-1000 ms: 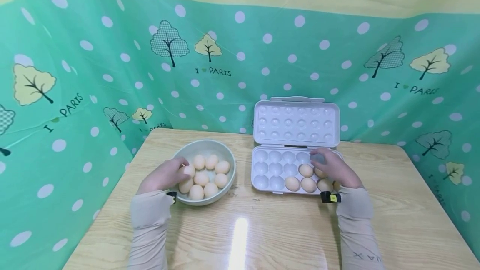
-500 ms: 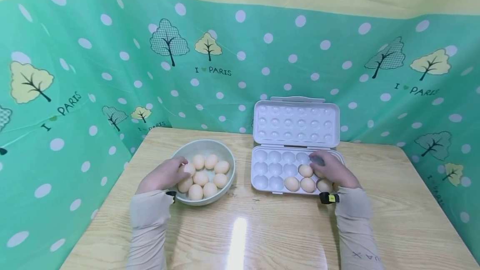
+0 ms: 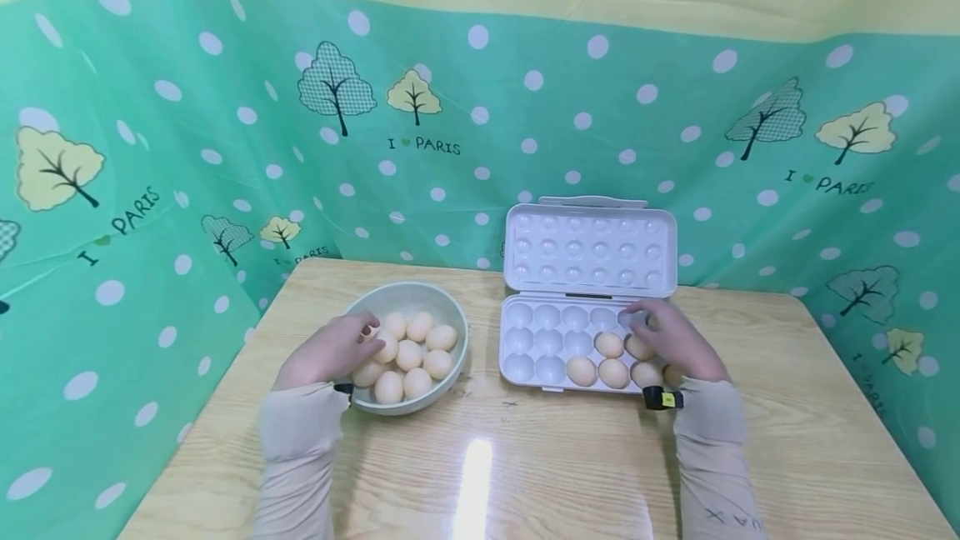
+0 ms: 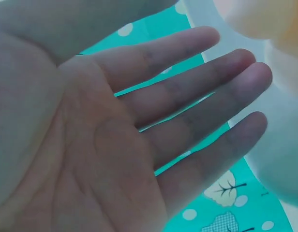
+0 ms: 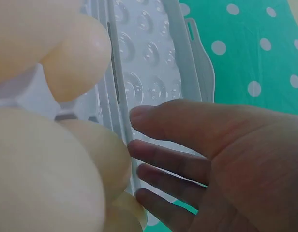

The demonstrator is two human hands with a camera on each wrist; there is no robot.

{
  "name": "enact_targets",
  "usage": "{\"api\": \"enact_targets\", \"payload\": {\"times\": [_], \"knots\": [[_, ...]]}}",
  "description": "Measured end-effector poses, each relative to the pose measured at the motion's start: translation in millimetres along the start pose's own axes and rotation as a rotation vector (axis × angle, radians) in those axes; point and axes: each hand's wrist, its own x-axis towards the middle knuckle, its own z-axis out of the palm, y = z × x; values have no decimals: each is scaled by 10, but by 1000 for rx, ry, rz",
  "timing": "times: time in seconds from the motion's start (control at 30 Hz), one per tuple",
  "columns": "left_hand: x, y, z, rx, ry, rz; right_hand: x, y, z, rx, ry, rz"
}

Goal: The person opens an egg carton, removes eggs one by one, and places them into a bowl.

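Observation:
My left hand [image 3: 333,350] is over the left side of a pale grey-green bowl [image 3: 461,348]. Its fingertips are right beside an egg [image 3: 387,347], one of several in the bowl. The left wrist view shows the palm bare and the fingers [image 4: 178,92] stretched out towards the eggs. On the right, my right hand [image 3: 678,340] reaches over the back right of an open egg box [image 3: 548,342]. No egg is in its grasp; in the right wrist view its fingertips [image 5: 140,145] are right at an egg [image 5: 98,150] in the box. This hand hides part of the back row.
The egg box lid [image 3: 590,252] stands raised at the back, close to a green polka-dot curtain [image 3: 465,148]. Several eggs [image 3: 613,373] sit in the front and right cells, while the left cells are bare. Bowl and box share a wooden table [image 3: 525,457].
A couple of eggs by my left fingers have shifted slightly right in the bowl. My right hand has barely moved, its fingers now a little further apart.

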Motion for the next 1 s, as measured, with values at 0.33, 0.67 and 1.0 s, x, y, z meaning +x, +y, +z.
{"api": "enact_targets", "payload": {"times": [0.33,0.67,1.0], "knots": [[147,170,20,-15,97,117,-6,132,-24,-81,54,117],[283,344,57,0,123,161,-16,162,-17,-60,91,243],[366,450,135,-42,190,259,20,191,25,-35,138,350]]}}
